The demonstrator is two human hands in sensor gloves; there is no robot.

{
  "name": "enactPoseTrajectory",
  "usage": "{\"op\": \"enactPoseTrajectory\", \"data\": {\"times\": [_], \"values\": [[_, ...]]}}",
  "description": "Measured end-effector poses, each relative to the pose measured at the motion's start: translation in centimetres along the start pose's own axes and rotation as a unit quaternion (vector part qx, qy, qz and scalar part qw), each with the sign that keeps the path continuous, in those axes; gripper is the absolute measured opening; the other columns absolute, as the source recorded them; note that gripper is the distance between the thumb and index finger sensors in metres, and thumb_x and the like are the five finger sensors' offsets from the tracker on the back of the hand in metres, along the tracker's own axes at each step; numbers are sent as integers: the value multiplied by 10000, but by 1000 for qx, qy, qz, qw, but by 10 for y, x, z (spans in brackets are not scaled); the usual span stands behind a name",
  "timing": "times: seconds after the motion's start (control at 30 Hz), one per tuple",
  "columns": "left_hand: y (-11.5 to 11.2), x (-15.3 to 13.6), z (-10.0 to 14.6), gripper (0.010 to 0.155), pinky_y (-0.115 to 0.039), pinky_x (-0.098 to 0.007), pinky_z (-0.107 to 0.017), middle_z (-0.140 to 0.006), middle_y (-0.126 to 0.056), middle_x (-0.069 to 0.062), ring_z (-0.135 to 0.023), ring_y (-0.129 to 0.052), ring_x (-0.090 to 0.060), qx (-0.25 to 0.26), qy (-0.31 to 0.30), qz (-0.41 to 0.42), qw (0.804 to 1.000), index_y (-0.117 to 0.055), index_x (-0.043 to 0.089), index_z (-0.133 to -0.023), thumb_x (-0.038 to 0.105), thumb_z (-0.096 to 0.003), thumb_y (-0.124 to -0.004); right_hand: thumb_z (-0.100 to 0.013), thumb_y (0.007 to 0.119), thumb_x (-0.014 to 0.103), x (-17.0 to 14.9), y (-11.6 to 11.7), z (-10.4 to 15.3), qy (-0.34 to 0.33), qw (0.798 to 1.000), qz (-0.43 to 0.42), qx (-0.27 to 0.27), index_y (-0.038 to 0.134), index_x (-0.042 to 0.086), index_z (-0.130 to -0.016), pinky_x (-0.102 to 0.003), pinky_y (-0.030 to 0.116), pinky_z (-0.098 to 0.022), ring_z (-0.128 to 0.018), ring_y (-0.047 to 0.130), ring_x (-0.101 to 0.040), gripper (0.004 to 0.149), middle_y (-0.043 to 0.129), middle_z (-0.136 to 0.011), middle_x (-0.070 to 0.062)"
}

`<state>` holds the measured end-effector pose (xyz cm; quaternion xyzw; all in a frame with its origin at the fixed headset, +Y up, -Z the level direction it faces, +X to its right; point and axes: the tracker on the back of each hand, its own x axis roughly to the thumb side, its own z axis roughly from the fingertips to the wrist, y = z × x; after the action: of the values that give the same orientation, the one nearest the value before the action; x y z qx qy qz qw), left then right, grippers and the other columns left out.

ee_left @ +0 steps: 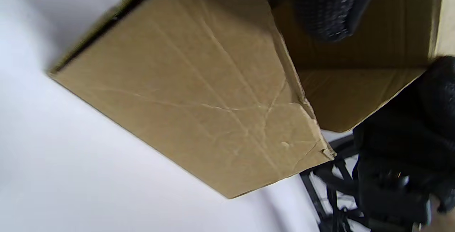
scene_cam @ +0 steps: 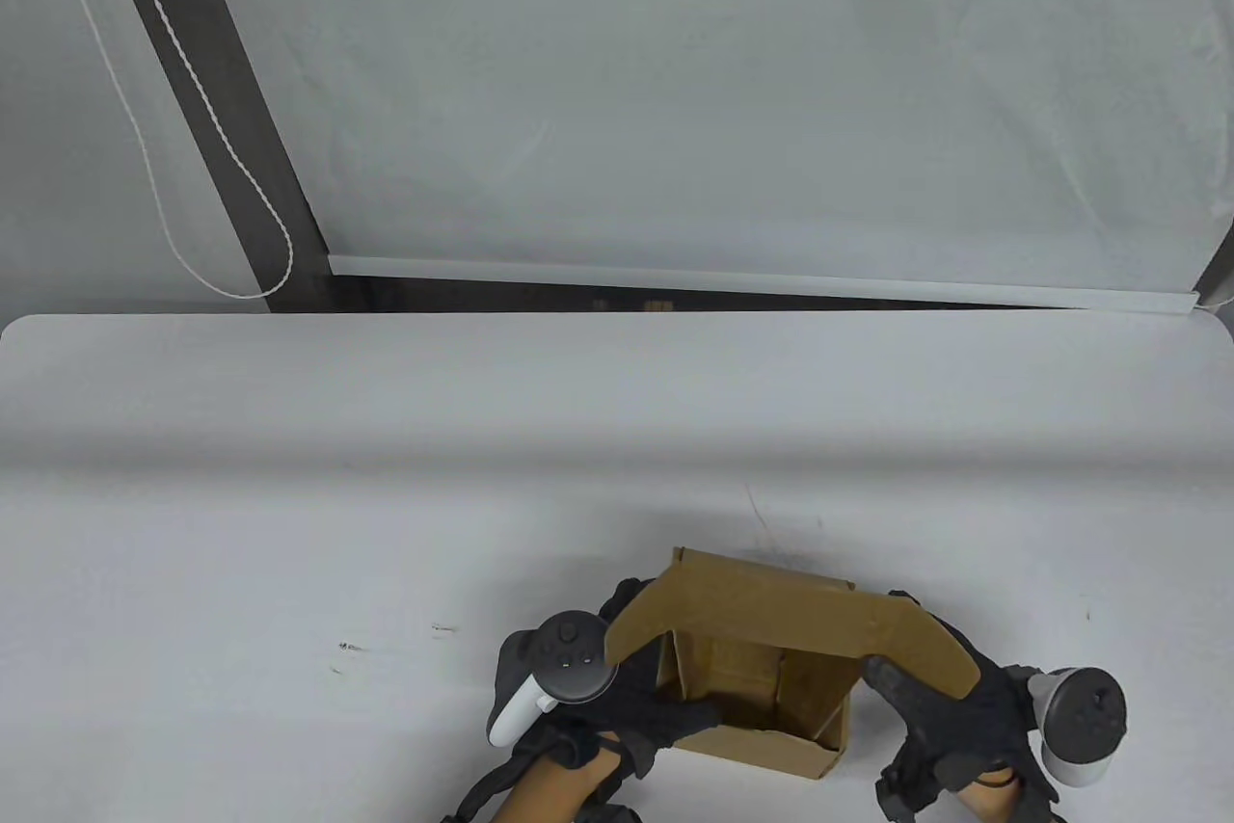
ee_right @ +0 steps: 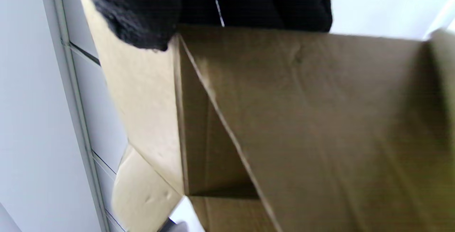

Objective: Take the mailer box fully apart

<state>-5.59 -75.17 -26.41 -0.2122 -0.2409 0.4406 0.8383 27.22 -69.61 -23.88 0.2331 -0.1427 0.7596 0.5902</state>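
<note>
Sitting near the desk's (scene_cam: 289, 476) front edge, the brown mailer box (scene_cam: 762, 659) stands open, lid raised. The left hand (scene_cam: 617, 707) grips the left wall, fingers (ee_left: 330, 8) reaching inside. The right hand (scene_cam: 950, 727) holds the right side (its exact grip is hidden behind a lid flap).
</note>
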Motion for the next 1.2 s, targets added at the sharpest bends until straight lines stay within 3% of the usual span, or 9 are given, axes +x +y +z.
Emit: {"op": "enactPoseTrajectory", "data": {"times": [0.23,0.33,0.47,0.6,0.73,0.87,1.03,1.13,1.2], "values": [[-5,11,-2,1127,3,-764,-601,-1100,105,-203,-1020,-12,-519,3,-46,-9,999,79,195,-1032,530,-493,-852,-508,838,393,1,-2,0,1,1000,-13,-3,905,134,-875,-713,480,-700,-830,824,-492,455,929,-882,-234],[-7,15,-2,1166,46,-770,-586,-1076,168,-187,-1015,35,-513,-23,-72,0,997,128,240,-1008,558,-483,-863,-515,825,399,8,-10,1,-12,999,-10,-45,889,134,-886,-708,507,-686,-782,855,-493,460,955,-837,-243],[-9,22,-2,1149,43,-775,-585,-1082,155,-188,-1020,19,-513,-10,-96,-21,995,117,239,-1012,523,-491,-867,-526,804,410,13,-21,4,-20,996,-29,-87,872,132,-893,-697,539,-670,-725,889,-480,466,988,-771,-233],[-5,27,0,964,0,-783,-592,-1129,53,-207,-1036,-52,-521,20,-133,-3,991,11,265,-1073,493,-550,-765,-526,802,415,9,-24,2,-6,994,-79,-80,878,117,-885,-693,546,-667,-693,895,-475,473,994,-741,-234],[9,18,4,652,-55,-783,-600,-1188,-250,-262,-1032,-176,-555,104,-160,129,973,-418,209,-1157,405,-577,-642,-536,789,453,-2,-28,4,23,987,-131,-91,860,82,-888,-693,554,-658,-667,898,-474,517,989,-724,-233],[20,9,9,624,-76,-781,-613,-1183,-363,-255,-1039,-201,-544,153,-139,167,964,-605,133,-1100,441,-564,-692,-560,725,522,-10,-20,5,49,981,-179,-63,668,51,-1036,-724,468,-683,-808,754,-536,672,797,-928,-307],[35,-1,15,630,-101,-781,-623,-1180,-404,-242,-1043,-225,-538,185,-118,199,955,-662,114,-1069,479,-559,-718,-521,748,664,-7,-11,1,41,988,-120,84,303,76,-1142,-734,287,-745,-1015,408,-571,964,362,-1156,-322],[43,-6,20,637,-130,-778,-634,-1179,-415,-236,-1047,-241,-531,200,-107,204,952,-676,106,-1058,494,-556,-731,-511,784,660,-5,-9,-1,44,989,-16,137,277,76,-1141,-738,283,-745,-1024,388,-575,998,328,-1166,-318],[45,-8,20,647,-130,-779,-635,-1176,-429,-238,-1046,-245,-536,204,-110,221,947,-701,99,-1043,501,-539,-764,-511,811,634,-5,-10,-3,44,988,26,146,373,36,-1120,-746,348,-729,-986,496,-586,959,439,-1126,-342]]}}
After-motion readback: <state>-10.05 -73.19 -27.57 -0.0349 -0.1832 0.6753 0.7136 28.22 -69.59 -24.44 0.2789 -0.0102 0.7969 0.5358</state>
